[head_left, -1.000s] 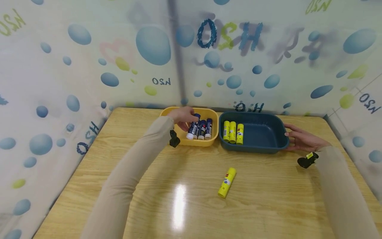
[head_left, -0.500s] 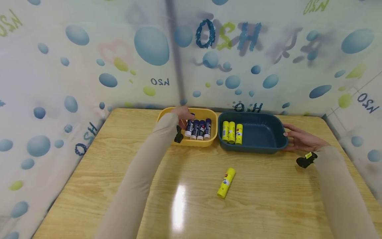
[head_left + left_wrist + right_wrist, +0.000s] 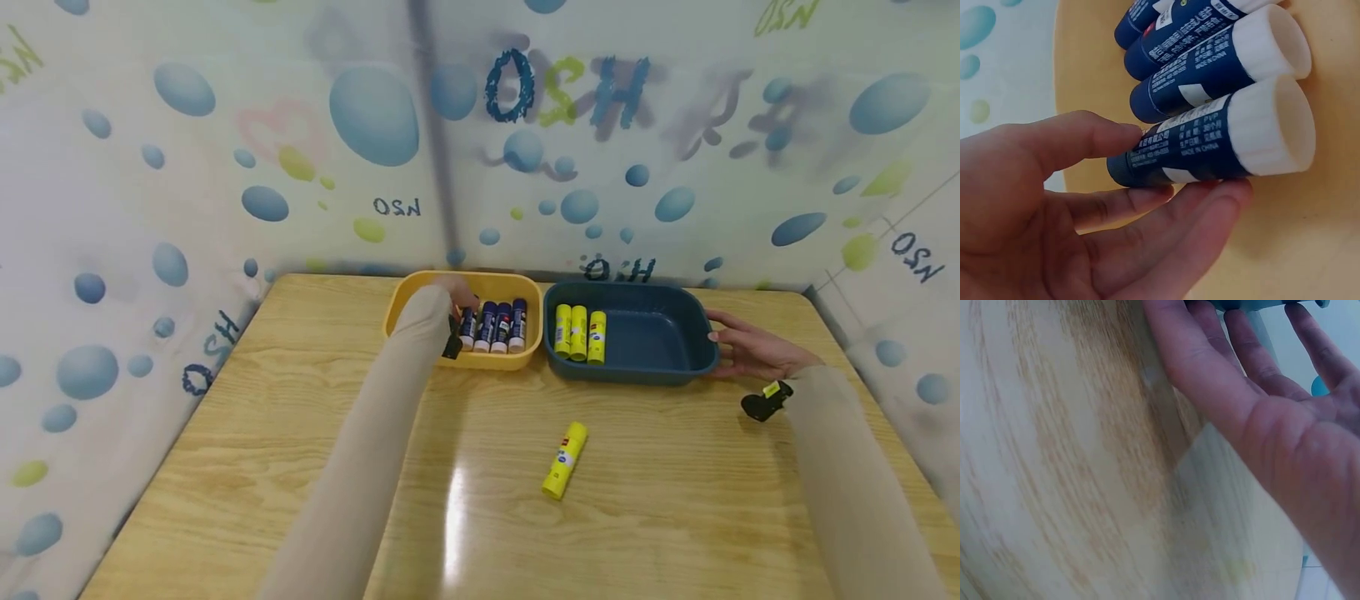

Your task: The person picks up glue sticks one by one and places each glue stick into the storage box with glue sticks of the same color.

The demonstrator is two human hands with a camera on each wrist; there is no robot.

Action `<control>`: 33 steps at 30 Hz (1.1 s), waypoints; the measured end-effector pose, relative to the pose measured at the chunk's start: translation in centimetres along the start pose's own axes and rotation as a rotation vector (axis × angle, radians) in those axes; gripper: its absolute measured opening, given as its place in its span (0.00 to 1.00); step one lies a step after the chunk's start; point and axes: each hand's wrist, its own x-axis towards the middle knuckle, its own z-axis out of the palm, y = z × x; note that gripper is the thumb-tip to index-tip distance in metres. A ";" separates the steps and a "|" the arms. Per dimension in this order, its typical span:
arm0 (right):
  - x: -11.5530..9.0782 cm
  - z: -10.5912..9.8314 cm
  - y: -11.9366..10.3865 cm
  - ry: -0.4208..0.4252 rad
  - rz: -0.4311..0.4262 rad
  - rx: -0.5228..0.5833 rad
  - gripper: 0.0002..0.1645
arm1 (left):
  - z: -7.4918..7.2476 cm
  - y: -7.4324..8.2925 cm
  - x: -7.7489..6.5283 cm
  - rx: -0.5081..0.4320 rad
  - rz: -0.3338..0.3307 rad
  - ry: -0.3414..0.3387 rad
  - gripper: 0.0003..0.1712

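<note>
In the yellow basket [image 3: 468, 362], several navy glue sticks [image 3: 501, 325] with white ends lie side by side. My left hand [image 3: 454, 289] is down inside the basket's left part. The left wrist view shows its thumb and fingers [image 3: 1204, 222] pinching the nearest navy glue stick [image 3: 1210, 140], thumb on one side, fingers on the other. My right hand [image 3: 761, 350] rests against the right end of the dark blue basket [image 3: 637, 373], fingers extended. In the right wrist view its fingertips touch the basket's edge. Three yellow glue sticks [image 3: 578, 333] stand in that basket's left part.
One more yellow glue stick [image 3: 565, 461] lies on the wooden table [image 3: 652, 492] in front of the baskets. Both baskets sit side by side near the table's back edge, close to the patterned wall covering [image 3: 495, 192].
My left hand has lowered one navy glue stick beside the others in the yellow basket and moved slightly leftward. The right hand stays at the blue basket. The head view has shifted slightly.
</note>
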 end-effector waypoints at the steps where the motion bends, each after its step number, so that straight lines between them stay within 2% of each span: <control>1: 0.0 0.0 0.0 -0.004 -0.001 0.005 0.27 | 0.0 0.0 0.0 -0.038 -0.013 0.004 0.21; 7: -0.2 0.0 0.1 -0.016 -0.005 0.019 0.27 | 0.4 0.3 -1.2 -0.193 -0.068 0.053 0.17; 10: -0.2 -0.1 0.2 -0.032 -0.006 0.026 0.27 | 0.9 0.5 -1.6 -0.203 -0.079 0.060 0.15; 14: -0.1 -0.1 0.2 -0.041 -0.009 0.027 0.27 | 1.3 0.3 -1.3 -0.188 -0.076 0.048 0.15; 21: 0.0 0.0 0.0 -0.040 -0.008 0.012 0.28 | 0.9 -0.5 -1.3 -0.167 0.005 -0.006 0.17; 26: 0.0 0.1 0.0 -0.050 -0.014 0.015 0.27 | 0.5 -0.5 -2.0 -0.211 -0.018 -0.001 0.20; 29: -0.1 0.1 0.0 -0.053 -0.012 0.021 0.27 | 0.2 -0.5 -1.2 -0.191 -0.019 -0.009 0.23; 30: -0.1 0.1 0.0 -0.051 -0.011 0.020 0.27 | 0.2 -0.6 -0.8 -0.166 -0.006 -0.013 0.24; 31: -0.1 0.1 0.0 -0.053 -0.009 0.015 0.27 | 0.1 -0.9 0.4 -0.149 0.030 -0.024 0.26; 33: -0.1 0.1 0.0 -0.048 -0.010 0.010 0.27 | 0.0 -1.2 0.9 -0.136 0.050 -0.032 0.28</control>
